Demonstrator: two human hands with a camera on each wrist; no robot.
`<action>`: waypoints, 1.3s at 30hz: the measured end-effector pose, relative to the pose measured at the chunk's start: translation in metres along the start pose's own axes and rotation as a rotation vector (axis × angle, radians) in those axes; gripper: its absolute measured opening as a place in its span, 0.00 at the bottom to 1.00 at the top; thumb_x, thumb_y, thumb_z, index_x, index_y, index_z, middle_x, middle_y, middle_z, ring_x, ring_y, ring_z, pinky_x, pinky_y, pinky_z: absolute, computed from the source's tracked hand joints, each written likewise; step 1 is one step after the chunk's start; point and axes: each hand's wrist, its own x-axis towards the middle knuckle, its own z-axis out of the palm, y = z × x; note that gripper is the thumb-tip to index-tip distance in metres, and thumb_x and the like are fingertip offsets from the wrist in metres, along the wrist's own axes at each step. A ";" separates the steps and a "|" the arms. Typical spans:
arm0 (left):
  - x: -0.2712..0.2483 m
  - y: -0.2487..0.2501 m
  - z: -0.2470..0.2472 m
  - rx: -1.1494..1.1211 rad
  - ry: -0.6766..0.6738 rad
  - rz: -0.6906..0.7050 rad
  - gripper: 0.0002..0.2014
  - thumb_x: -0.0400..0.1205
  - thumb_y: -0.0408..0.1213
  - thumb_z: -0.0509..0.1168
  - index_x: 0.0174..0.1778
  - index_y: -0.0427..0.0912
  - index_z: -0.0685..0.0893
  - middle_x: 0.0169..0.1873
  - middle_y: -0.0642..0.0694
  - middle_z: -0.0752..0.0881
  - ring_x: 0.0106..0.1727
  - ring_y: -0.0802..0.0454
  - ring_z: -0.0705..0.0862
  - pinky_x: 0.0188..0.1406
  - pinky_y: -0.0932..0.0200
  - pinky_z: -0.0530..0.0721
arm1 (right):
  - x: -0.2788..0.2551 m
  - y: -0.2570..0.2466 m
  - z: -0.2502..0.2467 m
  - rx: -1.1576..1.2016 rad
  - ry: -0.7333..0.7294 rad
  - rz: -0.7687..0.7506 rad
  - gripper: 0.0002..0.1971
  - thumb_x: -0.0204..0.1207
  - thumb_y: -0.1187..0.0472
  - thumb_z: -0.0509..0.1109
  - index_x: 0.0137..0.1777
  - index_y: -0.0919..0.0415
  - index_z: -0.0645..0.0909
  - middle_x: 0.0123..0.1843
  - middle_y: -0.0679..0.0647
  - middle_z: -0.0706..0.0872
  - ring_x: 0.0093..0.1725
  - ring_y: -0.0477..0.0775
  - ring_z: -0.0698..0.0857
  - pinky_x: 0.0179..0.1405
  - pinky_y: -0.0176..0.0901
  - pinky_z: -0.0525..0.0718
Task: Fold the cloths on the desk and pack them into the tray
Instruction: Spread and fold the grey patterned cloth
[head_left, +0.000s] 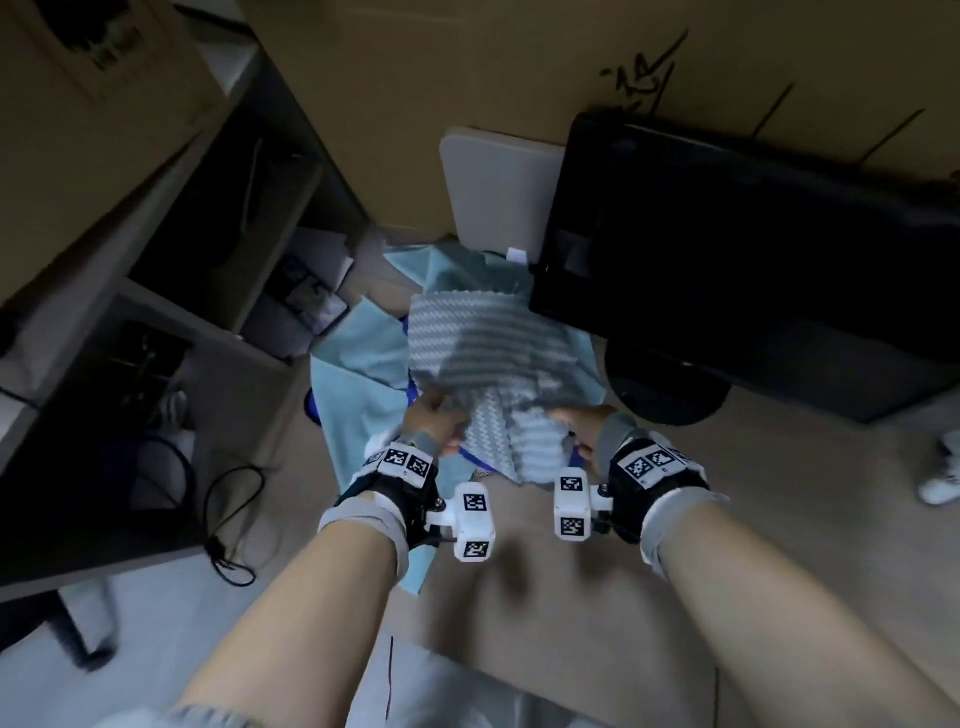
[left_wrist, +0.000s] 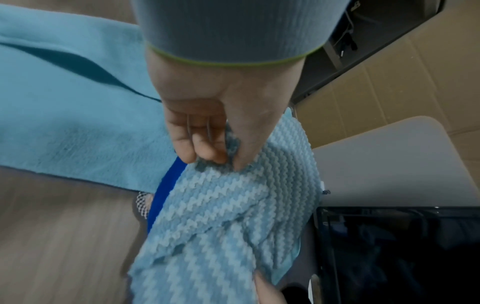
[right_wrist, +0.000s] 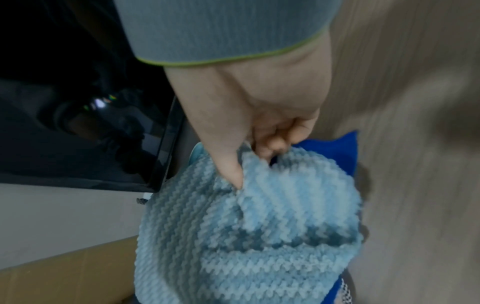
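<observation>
Fold step just starting. Left hand (head_left: 435, 422) and right hand (head_left: 577, 427) each pinch a near corner of the striped cloth (head_left: 488, 348), which lies on a plain blue cloth (head_left: 358, 384) mid-desk (head_left: 571, 597). Tray not identifiable. Next, probably: lift the corners, carry them to the far edge, align.

Dim room; wood-grain desk (head_left: 701, 545), black monitor (head_left: 727, 249) right, cardboard boxes (head_left: 467, 78) behind, dark shelving (head_left: 171, 312) left.
</observation>
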 end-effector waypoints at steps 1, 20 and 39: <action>0.001 0.002 -0.003 -0.004 -0.007 -0.034 0.06 0.83 0.23 0.61 0.44 0.38 0.77 0.27 0.39 0.72 0.13 0.56 0.67 0.15 0.67 0.63 | -0.002 -0.002 0.003 0.009 0.024 -0.007 0.26 0.70 0.52 0.78 0.66 0.60 0.77 0.59 0.59 0.81 0.48 0.57 0.82 0.55 0.52 0.85; -0.144 -0.020 0.147 -0.078 0.193 0.153 0.07 0.73 0.27 0.64 0.34 0.42 0.84 0.27 0.43 0.79 0.32 0.46 0.79 0.29 0.57 0.83 | -0.156 0.079 -0.162 0.557 0.106 -0.268 0.09 0.76 0.60 0.73 0.52 0.63 0.81 0.50 0.60 0.84 0.46 0.54 0.85 0.41 0.44 0.89; -0.198 -0.080 0.246 -0.156 0.060 0.230 0.07 0.71 0.30 0.76 0.40 0.39 0.83 0.40 0.39 0.87 0.52 0.37 0.89 0.60 0.46 0.86 | -0.202 0.196 -0.249 1.042 0.304 -0.426 0.17 0.74 0.80 0.64 0.58 0.66 0.85 0.49 0.60 0.88 0.47 0.55 0.89 0.52 0.45 0.89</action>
